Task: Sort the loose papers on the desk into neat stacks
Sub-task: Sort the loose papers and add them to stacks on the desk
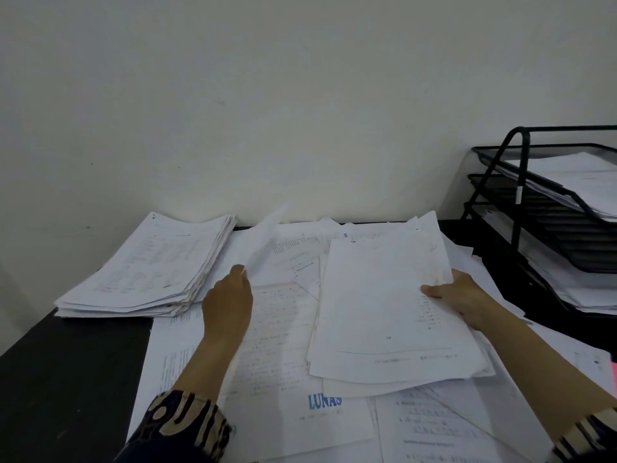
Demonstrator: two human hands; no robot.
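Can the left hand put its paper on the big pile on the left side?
Probably yes. The left hand pinches a blurred white sheet right beside the thick white stack of printed papers. Nothing lies on top of the stack or between them.

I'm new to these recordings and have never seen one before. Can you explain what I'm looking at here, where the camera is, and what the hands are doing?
There is no machine here: a person wears one wide-angle camera on the head, which looks forward and down, so you see their own two arms. They work at a black desk against a pale wall. The left hand pinches a single white sheet, which is lifted and blurred. The right hand grips a bundle of white printed papers by its right edge. At the far left lies a fairly neat stack of white papers. Loose white sheets cover the middle, one stamped LUNAS in blue. On the right stands a black wire-mesh tiered paper tray with papers in it.
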